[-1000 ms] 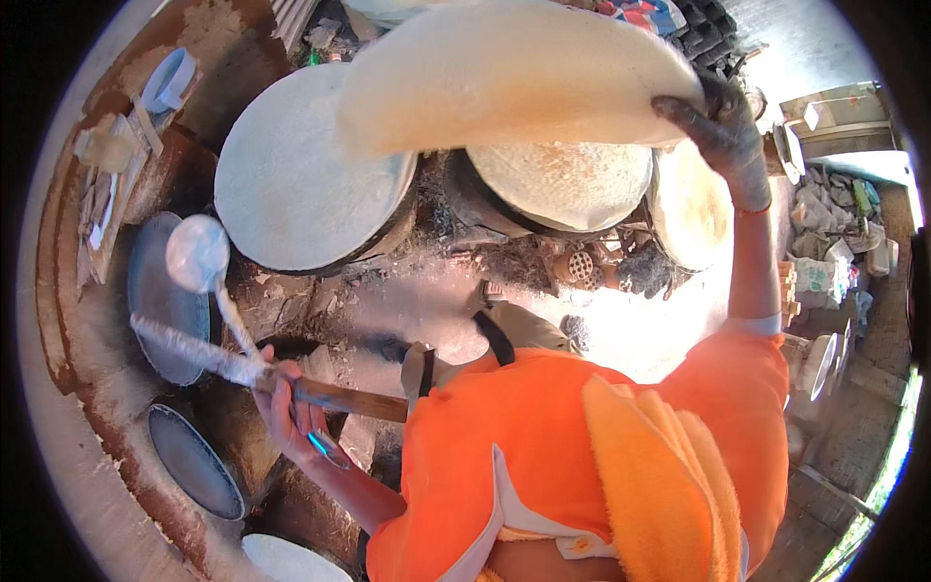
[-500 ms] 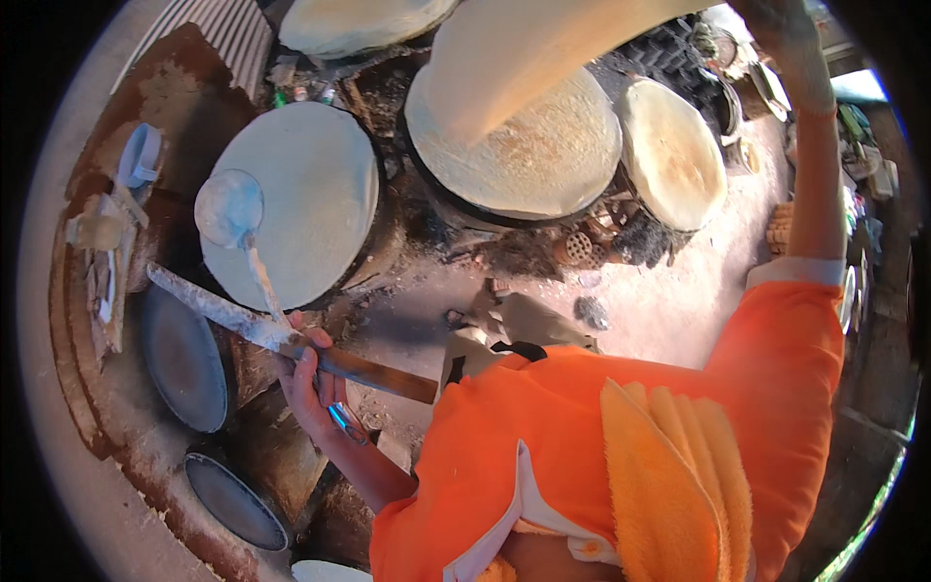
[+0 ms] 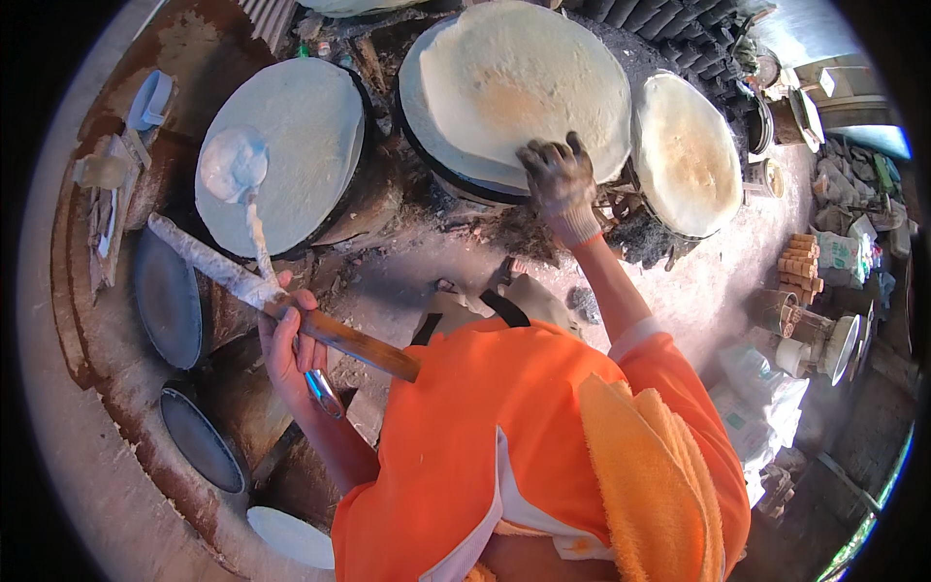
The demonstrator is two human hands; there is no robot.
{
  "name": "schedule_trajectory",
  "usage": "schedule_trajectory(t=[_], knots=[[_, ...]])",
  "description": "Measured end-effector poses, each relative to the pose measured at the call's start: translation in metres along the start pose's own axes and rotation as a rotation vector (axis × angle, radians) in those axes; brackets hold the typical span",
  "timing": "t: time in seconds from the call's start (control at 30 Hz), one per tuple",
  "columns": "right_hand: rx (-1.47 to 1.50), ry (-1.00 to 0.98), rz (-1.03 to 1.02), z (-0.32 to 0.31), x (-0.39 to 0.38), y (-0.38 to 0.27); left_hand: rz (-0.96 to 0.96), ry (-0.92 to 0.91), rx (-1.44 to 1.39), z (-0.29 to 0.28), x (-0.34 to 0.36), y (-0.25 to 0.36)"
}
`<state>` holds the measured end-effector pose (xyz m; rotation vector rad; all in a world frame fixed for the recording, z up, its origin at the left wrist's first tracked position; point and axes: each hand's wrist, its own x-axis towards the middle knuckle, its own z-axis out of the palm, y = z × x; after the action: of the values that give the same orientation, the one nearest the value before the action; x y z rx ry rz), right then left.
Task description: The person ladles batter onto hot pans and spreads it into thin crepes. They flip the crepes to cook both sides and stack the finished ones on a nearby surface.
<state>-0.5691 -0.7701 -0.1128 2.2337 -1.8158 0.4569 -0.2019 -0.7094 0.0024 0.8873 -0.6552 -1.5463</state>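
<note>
My left hand [image 3: 291, 344] grips a long flat wooden spatula [image 3: 349, 339], its blade white with batter, together with a batter-coated ladle [image 3: 233, 165], whose round head is over the left griddle's pale flatbread [image 3: 281, 107]. My right hand [image 3: 558, 184], in a dirty knit glove, rests at the front edge of the middle griddle's large round flatbread [image 3: 504, 87], fingers spread, apparently touching it. A third flatbread [image 3: 689, 155], browned in the middle, lies on the right griddle. My orange shirt and towel fill the lower view.
Dark round griddles [image 3: 170, 296] line the left side, with a white tub [image 3: 150, 100] on the left ledge. Black briquettes [image 3: 659, 44] are stacked behind the griddles. Stacked wooden pieces [image 3: 798, 260], white bags [image 3: 761, 398] and containers stand at the right. Ash and debris lie under the griddles.
My right hand has come down from the upper right. The flatbread it held aloft now lies flat on the middle griddle, released from its grasp.
</note>
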Motion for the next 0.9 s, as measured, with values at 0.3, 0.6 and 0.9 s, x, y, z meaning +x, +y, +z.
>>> schedule_trajectory(t=[0.3, 0.6, 0.9], knots=[[0.236, -0.210, 0.133, -0.011, 0.003, -0.029, -0.133, 0.005, 0.055, 0.033, 0.010, -0.014], [-0.080, -0.318, 0.135, -0.010, 0.026, -0.019, -0.280, 0.014, 0.201, 0.027, 0.031, -0.007], [0.430, 0.187, 0.580, -0.064, 0.048, 0.031, -0.015, 0.025, 0.138, 0.078, 0.010, 0.004]])
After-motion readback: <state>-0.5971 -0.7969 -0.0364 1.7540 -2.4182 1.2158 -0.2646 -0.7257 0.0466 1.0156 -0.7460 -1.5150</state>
